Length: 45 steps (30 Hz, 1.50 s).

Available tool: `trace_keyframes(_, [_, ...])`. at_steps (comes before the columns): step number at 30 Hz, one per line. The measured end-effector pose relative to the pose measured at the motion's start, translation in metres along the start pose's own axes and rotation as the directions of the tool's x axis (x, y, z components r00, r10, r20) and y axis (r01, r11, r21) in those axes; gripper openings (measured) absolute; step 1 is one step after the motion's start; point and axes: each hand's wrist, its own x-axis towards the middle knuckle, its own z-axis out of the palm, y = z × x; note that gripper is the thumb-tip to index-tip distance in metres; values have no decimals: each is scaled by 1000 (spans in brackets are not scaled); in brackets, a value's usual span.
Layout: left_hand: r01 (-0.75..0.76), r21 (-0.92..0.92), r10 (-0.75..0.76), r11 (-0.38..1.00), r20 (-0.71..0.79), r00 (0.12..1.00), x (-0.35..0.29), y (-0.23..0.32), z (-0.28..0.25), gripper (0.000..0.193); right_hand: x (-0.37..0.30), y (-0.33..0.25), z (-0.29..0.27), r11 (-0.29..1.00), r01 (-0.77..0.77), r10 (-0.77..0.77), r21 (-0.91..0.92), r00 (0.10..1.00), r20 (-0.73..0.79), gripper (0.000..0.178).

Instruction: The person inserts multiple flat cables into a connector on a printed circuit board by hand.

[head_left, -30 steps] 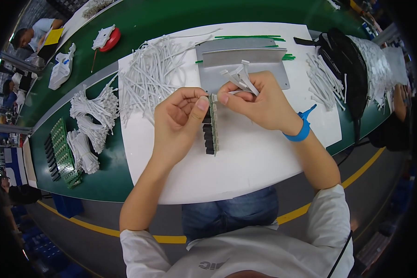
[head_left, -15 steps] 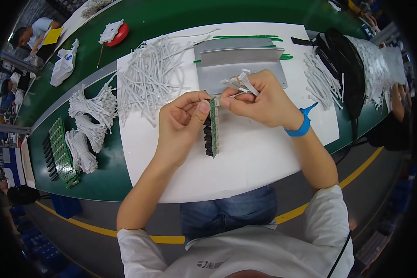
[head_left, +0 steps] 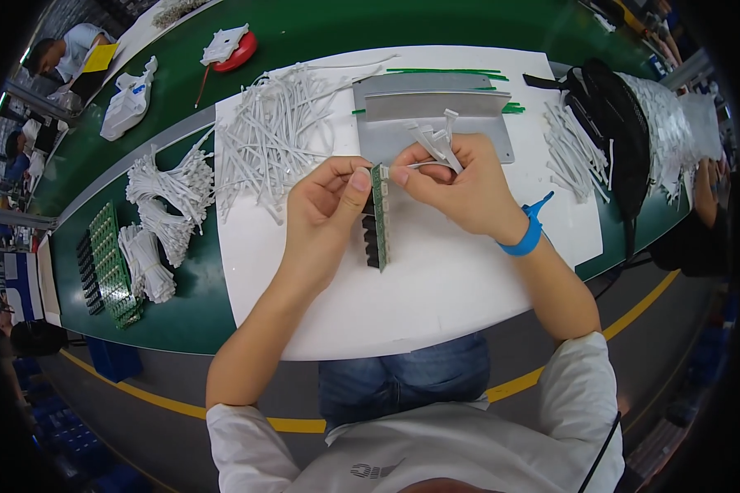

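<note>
In the head view, the left hand (head_left: 322, 209) pinches the green circuit board (head_left: 380, 232), near centre, at its 12 o'clock end. Toward 2 o'clock, the right hand (head_left: 462, 187) grips white cables (head_left: 442, 146) beside that end. Both grips match half a second ago; work apparently stays there.

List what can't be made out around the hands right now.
Head view:
- Narrow green circuit board with black blocks: upper left side, hidden by the left hand.
- Thin white cables with plugs: their middles, hidden by the right hand.
- Whether any cable touches the board: too small to tell.
</note>
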Motion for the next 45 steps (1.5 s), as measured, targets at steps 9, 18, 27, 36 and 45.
trace_keyframes(9, [-15, 9, 15, 1000, -67, 998, 6, 3, 0, 22, -3, -3, 0, 998, 36, -41, -59, 996, -84, 9])
trace_keyframes(18, [26, -22, -26, 999, -18, 999, 2, -2, 2, 21, -1, -1, -1, 998, -65, 65, -20, 998, -9, 9])
trace_keyframes(27, [58, -42, -58, 997, 6, 998, 0, -4, 3, 22, 0, -1, -3, 998, -70, 70, 6, 997, 15, 10])
trace_keyframes(36, [88, -89, -86, 992, 19, 996, -1, -6, 5, 24, 2, 4, -6, 998, -64, 65, -29, 997, 40, 12])
trace_keyframes(45, [101, -124, -100, 987, 15, 995, -3, -5, 2, 23, 3, 1, -4, 996, -85, 85, -11, 995, 53, 12])
